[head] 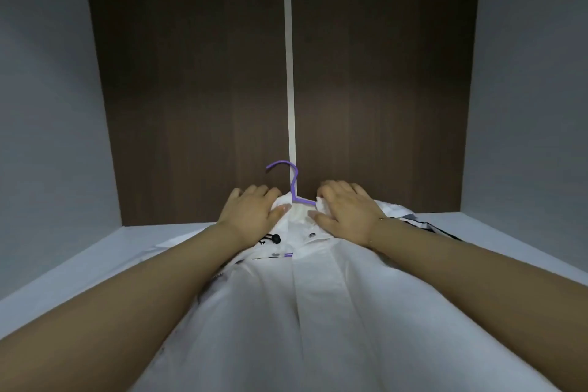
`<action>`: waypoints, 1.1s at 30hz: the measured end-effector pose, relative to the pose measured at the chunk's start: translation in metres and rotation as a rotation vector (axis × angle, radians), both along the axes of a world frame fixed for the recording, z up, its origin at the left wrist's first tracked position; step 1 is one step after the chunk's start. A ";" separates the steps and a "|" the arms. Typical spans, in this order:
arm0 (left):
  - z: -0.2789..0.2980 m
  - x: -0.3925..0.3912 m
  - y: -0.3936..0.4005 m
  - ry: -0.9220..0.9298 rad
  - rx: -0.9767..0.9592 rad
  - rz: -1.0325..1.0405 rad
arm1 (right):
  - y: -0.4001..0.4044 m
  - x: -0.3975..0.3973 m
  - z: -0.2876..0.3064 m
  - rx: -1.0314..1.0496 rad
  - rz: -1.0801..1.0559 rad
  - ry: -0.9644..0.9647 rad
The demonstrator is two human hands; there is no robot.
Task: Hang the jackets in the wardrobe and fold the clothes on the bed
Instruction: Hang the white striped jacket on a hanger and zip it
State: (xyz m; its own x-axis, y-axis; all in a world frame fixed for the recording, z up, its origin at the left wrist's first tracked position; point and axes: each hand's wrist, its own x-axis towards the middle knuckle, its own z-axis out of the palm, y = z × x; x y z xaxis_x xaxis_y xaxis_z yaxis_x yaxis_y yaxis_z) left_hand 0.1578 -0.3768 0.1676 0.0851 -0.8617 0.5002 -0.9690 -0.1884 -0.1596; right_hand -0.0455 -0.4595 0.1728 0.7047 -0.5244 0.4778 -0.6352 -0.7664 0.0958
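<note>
A white jacket (pixel 302 312) with snap buttons and a black cord toggle (pixel 274 238) hangs on a purple hanger (pixel 281 164). The jacket fills the lower middle of the head view. My left hand (pixel 251 213) grips the collar left of the hanger's neck, fingers curled over the fabric. On the other side of the neck, my right hand (pixel 346 213) holds a bunch of the collar fabric. The hanger's hook stands free above both hands, right beside a long white bar (pixel 289 73). Whether the hook rests on the bar cannot be told.
A dark brown wooden panel (pixel 191 89) fills the space behind the bar. Grey walls stand on the left (pixel 47 105) and on the right (pixel 534 105). A pale flat surface (pixel 95 258) runs under the jacket's left side.
</note>
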 end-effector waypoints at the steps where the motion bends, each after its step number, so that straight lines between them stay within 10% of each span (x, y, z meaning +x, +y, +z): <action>1: 0.003 -0.002 0.004 0.005 -0.004 0.014 | 0.005 -0.005 0.006 0.024 -0.016 0.052; 16: 0.008 -0.114 0.249 -0.314 -0.131 0.004 | 0.224 -0.120 0.014 -0.124 -0.081 0.055; 27: -0.104 -0.180 0.412 0.117 -0.088 -0.029 | 0.419 -0.175 -0.111 0.039 0.030 -0.145; 33: -0.193 -0.190 0.475 0.415 -0.205 -0.166 | 0.475 -0.169 -0.195 0.290 0.098 -0.562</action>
State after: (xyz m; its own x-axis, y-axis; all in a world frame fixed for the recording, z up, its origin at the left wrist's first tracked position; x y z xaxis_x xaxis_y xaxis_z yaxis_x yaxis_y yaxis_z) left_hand -0.0325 0.0979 -0.0256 0.1826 -0.7681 0.6137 -0.9626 -0.0127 0.2706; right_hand -0.2148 0.0151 -0.0225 0.4388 -0.6339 0.6368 -0.4538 -0.7680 -0.4518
